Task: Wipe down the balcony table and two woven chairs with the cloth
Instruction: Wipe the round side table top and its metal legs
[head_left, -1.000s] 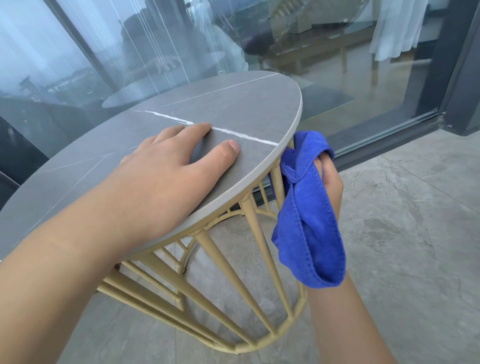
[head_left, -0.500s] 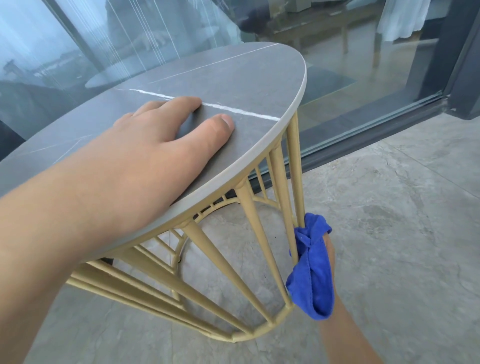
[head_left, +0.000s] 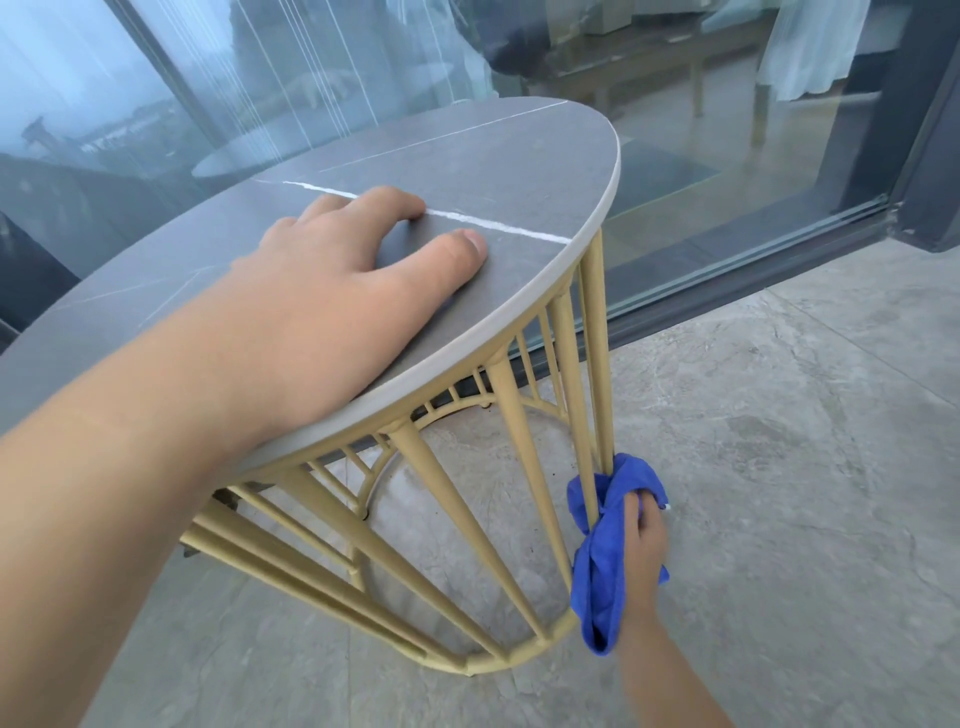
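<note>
Your right hand (head_left: 641, 551), pinching the cloth (head_left: 605, 561) round a leg (head_left: 597, 364), has slid down low from the desk (head_left: 467, 156) rim; left hand (head_left: 332, 291) spread flat on top; chairs unseen, remaining.

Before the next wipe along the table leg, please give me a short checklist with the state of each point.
1. Left hand rests flat on the table top: ok.
2. Right hand grips the cloth: ok.
3. Cloth wraps around the leg: ok.
4. Floor beside the leg free: ok.
5. Leg already clean: cannot tell.
6. Chairs in reach: cannot tell.
</note>
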